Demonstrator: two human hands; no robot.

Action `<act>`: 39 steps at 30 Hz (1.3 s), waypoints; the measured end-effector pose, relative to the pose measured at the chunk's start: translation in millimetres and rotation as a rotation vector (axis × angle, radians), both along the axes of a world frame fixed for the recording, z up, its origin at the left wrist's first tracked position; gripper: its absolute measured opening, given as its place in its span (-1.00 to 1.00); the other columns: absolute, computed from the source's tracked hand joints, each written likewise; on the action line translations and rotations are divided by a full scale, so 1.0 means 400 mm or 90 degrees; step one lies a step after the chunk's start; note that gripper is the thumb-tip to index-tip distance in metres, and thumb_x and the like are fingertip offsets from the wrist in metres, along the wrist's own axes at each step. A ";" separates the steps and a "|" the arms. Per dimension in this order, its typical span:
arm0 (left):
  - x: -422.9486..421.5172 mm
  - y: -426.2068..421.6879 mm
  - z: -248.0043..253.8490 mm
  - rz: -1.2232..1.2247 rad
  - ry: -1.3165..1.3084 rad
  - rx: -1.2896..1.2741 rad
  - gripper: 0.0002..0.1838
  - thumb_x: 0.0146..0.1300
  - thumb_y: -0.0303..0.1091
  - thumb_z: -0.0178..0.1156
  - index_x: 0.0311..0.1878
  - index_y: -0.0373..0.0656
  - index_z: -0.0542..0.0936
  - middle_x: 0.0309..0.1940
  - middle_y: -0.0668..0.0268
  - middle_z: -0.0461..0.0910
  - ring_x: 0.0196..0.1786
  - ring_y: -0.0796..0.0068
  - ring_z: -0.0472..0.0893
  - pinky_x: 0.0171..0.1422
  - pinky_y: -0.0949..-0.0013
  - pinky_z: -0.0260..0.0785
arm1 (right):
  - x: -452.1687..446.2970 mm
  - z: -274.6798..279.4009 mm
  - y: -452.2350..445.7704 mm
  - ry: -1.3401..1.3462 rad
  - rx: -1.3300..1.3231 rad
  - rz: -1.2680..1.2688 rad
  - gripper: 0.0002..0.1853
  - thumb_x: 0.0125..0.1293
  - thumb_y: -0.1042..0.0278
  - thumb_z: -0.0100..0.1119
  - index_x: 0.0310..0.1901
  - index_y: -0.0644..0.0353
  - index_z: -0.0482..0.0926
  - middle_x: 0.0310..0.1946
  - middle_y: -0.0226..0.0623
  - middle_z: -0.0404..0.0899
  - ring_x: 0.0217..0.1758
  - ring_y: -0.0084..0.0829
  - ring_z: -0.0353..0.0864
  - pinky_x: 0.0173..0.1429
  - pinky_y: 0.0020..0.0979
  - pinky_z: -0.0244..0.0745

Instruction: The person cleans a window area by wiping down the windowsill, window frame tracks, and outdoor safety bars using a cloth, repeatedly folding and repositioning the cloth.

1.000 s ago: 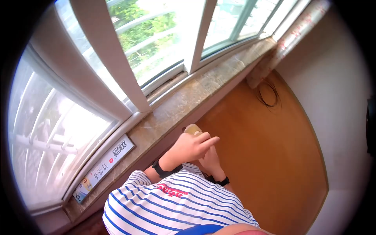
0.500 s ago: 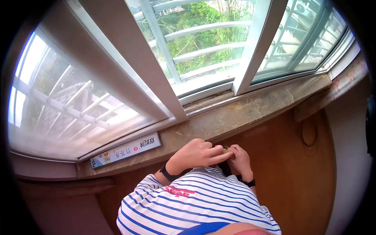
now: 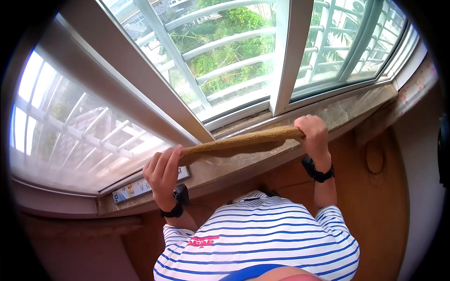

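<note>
A brown cloth is stretched between my two hands above the stone windowsill. My left hand is closed around its left end, fingers wrapped over the edge. At the other end my right hand grips the cloth in a fist, held a little farther from my body. The cloth's upper edge is taut, and its lower part hangs in a shallow, shaded fold. Both wrists wear black bands.
The marble windowsill runs below the white-framed window, with metal bars outside. A long printed box lies on the sill at the left, partly behind my left hand. A thin cable loop is at the right above the brown floor.
My hands were close together near my chest. They have moved apart and forward over the sill, and the brown cloth now spans between them.
</note>
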State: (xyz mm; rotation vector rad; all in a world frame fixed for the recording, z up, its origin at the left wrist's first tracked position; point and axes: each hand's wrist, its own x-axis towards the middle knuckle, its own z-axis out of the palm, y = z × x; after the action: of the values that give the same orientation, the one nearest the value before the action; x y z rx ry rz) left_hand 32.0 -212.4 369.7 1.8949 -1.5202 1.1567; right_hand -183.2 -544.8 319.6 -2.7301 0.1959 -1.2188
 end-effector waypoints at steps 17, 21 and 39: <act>-0.109 0.001 -0.322 -0.105 0.435 0.387 -0.72 0.06 -0.08 0.38 -0.45 -0.07 0.57 -0.53 0.36 0.53 -0.30 0.30 0.55 -0.21 0.24 0.40 | -0.164 -0.288 0.041 0.314 0.139 -0.101 -0.52 -0.19 0.22 0.60 -0.31 0.17 0.48 0.11 -0.30 0.36 0.32 -0.15 0.30 0.32 -0.13 0.36; -0.084 0.003 -0.298 -0.113 0.474 0.454 -0.66 0.02 0.00 0.40 -0.48 -0.08 0.60 -0.54 0.34 0.57 -0.32 0.28 0.56 -0.19 0.22 0.37 | -0.174 -0.264 0.030 0.307 0.147 -0.049 -0.52 -0.03 -0.02 0.51 -0.34 0.18 0.49 0.15 -0.28 0.33 0.32 -0.12 0.27 0.38 -0.13 0.30; -0.127 -0.213 -0.361 -0.006 0.401 0.121 -0.67 0.31 -0.36 0.24 0.13 -0.12 0.62 0.12 0.25 0.62 0.24 0.22 0.55 0.38 0.11 0.28 | 0.150 -0.294 0.193 0.115 0.114 -0.015 -0.53 0.27 0.30 0.32 0.21 0.09 0.48 0.21 -0.18 0.29 0.30 -0.08 0.28 0.37 -0.11 0.28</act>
State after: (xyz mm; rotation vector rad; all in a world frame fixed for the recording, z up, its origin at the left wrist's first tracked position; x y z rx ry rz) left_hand -18.9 -297.5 225.3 2.0963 -1.2995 0.3462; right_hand -123.3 -467.6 201.8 -2.6855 0.3396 -0.9102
